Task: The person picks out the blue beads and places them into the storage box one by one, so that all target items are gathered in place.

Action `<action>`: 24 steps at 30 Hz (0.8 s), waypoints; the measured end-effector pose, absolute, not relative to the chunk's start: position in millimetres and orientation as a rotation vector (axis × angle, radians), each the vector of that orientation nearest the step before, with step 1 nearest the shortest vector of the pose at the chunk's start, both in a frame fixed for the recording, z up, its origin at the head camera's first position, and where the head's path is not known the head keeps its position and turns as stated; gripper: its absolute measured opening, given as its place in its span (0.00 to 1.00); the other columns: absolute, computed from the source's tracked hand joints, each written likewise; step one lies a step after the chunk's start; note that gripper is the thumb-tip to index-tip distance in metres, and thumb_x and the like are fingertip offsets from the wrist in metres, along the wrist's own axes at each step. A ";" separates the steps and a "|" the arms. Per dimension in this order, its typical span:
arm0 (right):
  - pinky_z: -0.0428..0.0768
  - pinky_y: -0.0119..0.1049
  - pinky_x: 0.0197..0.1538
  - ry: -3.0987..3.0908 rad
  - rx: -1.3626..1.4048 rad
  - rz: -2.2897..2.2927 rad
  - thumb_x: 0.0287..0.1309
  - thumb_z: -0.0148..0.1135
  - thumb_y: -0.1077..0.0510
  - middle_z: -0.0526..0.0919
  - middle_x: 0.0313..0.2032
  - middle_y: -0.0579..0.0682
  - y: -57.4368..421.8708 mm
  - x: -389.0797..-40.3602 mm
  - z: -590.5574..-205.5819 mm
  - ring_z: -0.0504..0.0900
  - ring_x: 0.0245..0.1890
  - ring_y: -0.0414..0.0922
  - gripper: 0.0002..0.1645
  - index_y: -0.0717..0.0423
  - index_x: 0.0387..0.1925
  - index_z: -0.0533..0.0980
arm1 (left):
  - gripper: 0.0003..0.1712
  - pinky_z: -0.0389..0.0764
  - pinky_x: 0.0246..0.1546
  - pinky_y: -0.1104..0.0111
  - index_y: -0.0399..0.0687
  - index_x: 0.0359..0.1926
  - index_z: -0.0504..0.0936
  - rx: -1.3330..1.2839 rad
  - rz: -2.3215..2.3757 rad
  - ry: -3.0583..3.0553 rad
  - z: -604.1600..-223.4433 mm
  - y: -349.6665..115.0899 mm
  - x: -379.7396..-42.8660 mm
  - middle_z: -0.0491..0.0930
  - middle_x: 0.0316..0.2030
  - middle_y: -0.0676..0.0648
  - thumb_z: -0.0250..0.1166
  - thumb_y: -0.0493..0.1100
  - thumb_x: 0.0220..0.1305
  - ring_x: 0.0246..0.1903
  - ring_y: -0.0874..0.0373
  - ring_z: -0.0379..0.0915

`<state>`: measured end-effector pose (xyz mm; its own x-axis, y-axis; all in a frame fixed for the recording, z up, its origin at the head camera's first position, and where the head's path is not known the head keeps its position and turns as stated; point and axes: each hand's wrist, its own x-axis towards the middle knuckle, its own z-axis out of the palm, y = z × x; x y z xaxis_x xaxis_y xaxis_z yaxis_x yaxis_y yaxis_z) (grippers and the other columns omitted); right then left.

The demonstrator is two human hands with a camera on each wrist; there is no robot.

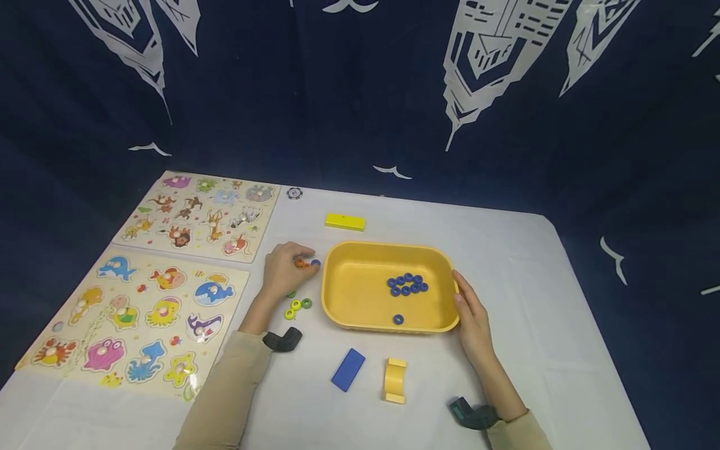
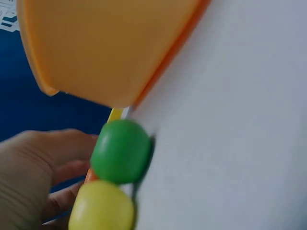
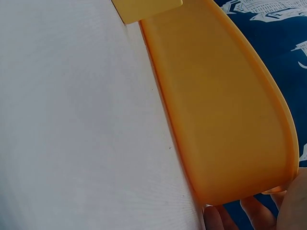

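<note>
In the head view my left hand point(image 1: 281, 272) is on the table just left of the yellow tray point(image 1: 360, 249). Its thumb and index finger are parted around a blue bead point(image 1: 315, 263), with orange beads point(image 1: 300, 264) close under the fingers. A green bead point(image 2: 121, 151) and a yellow bead point(image 2: 101, 207) partly cover this hand in the left wrist view, and its fingertips are hidden there. My right hand point(image 1: 474, 315) holds the right end of the tray, fingers against the wall. Several blue beads point(image 1: 406, 290) lie inside the tray.
Two picture puzzle boards point(image 1: 130, 262) cover the table's left side. Behind the tray lies a yellow block point(image 1: 345, 222); in front are a blue block point(image 1: 348, 370) and a curved yellow block point(image 1: 395, 380). Green and yellow beads point(image 1: 295, 305) sit near the left wrist.
</note>
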<state>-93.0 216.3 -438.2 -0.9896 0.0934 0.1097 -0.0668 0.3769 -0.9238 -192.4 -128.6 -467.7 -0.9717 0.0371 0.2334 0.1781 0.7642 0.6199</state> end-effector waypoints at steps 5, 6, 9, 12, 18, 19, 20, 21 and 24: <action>0.56 0.14 0.56 -2.476 -0.024 1.685 0.66 0.39 0.57 0.58 0.64 0.44 216.9 -92.3 -439.6 0.54 0.65 0.43 0.25 0.48 0.64 0.58 | 0.16 0.63 0.40 0.61 0.54 0.34 0.83 -0.196 -0.862 -2.773 -468.6 -124.6 -191.0 0.78 0.36 0.53 0.70 0.52 0.42 0.38 0.56 0.67; 0.56 0.14 0.56 -2.472 -0.024 1.689 0.66 0.39 0.58 0.58 0.64 0.44 217.0 -92.1 -439.9 0.54 0.65 0.42 0.25 0.48 0.63 0.58 | 0.15 0.63 0.39 0.61 0.54 0.34 0.83 -0.196 -0.861 -2.768 -467.7 -123.8 -190.6 0.78 0.36 0.53 0.70 0.52 0.42 0.37 0.56 0.66; 0.56 0.14 0.56 -2.466 -0.019 1.695 0.66 0.39 0.58 0.58 0.65 0.44 217.0 -91.7 -440.0 0.54 0.65 0.43 0.25 0.48 0.63 0.58 | 0.14 0.63 0.38 0.63 0.53 0.34 0.83 -0.180 -0.898 -2.733 -461.2 -122.3 -188.7 0.79 0.34 0.53 0.69 0.49 0.44 0.35 0.57 0.66; 0.56 0.14 0.57 -2.459 -0.013 1.711 0.66 0.39 0.58 0.58 0.65 0.44 216.5 -91.6 -439.6 0.54 0.65 0.42 0.25 0.48 0.64 0.58 | 0.14 0.65 0.35 0.65 0.51 0.35 0.83 -0.159 -0.973 -2.651 -446.0 -121.1 -185.5 0.79 0.28 0.52 0.69 0.46 0.44 0.31 0.57 0.67; 0.56 0.14 0.56 -2.472 -0.010 1.706 0.66 0.39 0.57 0.58 0.65 0.44 216.2 -90.7 -438.3 0.54 0.65 0.43 0.25 0.48 0.64 0.58 | 0.13 0.71 0.38 0.63 0.49 0.37 0.82 -0.215 -1.377 -2.505 -402.8 -102.1 -174.3 0.78 0.22 0.53 0.67 0.41 0.46 0.29 0.59 0.72; 0.56 0.14 0.57 -2.478 -0.013 1.697 0.66 0.39 0.57 0.58 0.65 0.44 216.3 -90.6 -438.0 0.54 0.65 0.43 0.25 0.48 0.64 0.58 | 0.13 0.72 0.39 0.62 0.49 0.37 0.82 -0.258 -1.439 -2.504 -397.5 -95.5 -173.4 0.78 0.22 0.53 0.67 0.41 0.46 0.29 0.59 0.72; 0.56 0.14 0.57 -2.484 -0.014 1.689 0.66 0.39 0.57 0.58 0.65 0.44 216.5 -90.7 -437.7 0.54 0.65 0.42 0.25 0.48 0.64 0.58 | 0.12 0.73 0.39 0.62 0.49 0.37 0.82 -0.307 -1.479 -2.522 -393.0 -88.0 -172.7 0.78 0.22 0.53 0.67 0.40 0.46 0.29 0.60 0.73; 0.56 0.14 0.57 -2.488 -0.014 1.682 0.66 0.39 0.56 0.58 0.65 0.44 216.6 -90.8 -437.4 0.54 0.65 0.43 0.25 0.48 0.64 0.57 | 0.12 0.74 0.38 0.62 0.49 0.36 0.82 -0.361 -1.498 -2.553 -389.6 -80.1 -172.6 0.78 0.22 0.53 0.68 0.40 0.46 0.29 0.60 0.72; 0.55 0.15 0.57 -2.490 -0.010 1.674 0.66 0.39 0.57 0.58 0.65 0.46 216.9 -90.7 -436.8 0.53 0.66 0.44 0.25 0.49 0.64 0.57 | 0.11 0.76 0.31 0.68 0.49 0.34 0.82 -0.518 -1.481 -2.686 -389.5 -57.1 -175.5 0.76 0.20 0.54 0.68 0.41 0.46 0.25 0.62 0.71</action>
